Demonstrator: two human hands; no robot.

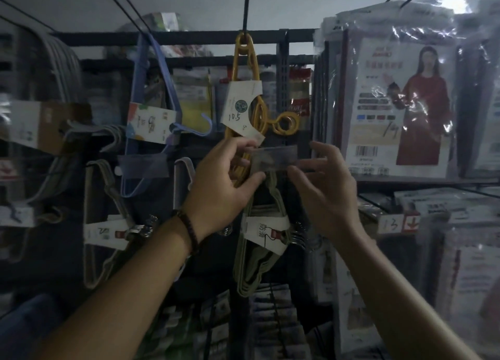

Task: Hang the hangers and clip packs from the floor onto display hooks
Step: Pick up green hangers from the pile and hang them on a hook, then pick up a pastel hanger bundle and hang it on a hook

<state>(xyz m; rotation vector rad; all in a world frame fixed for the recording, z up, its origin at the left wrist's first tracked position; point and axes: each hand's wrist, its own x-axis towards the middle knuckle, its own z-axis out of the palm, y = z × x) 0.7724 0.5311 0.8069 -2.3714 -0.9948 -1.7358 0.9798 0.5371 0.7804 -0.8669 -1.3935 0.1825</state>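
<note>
A bundle of olive-green hangers (257, 265) with a white paper band hangs in the middle of the rack. Above it sits a grey price-tag holder (273, 158) at the end of a display hook. My left hand (224, 186) pinches the left end of that holder between thumb and fingers. My right hand (324, 186) holds its right end, thumb underneath and fingers spread above. A yellow hanger pack (244, 70) with a card marked 10.5 hangs from a hook just above my hands.
Blue hangers (151, 116) and grey hanger bundles (54, 62) hang at the left, another banded bundle (105, 224) at lower left. Bagged clothing packs (400, 102) fill shelves at the right. More packaged goods (270, 319) sit below.
</note>
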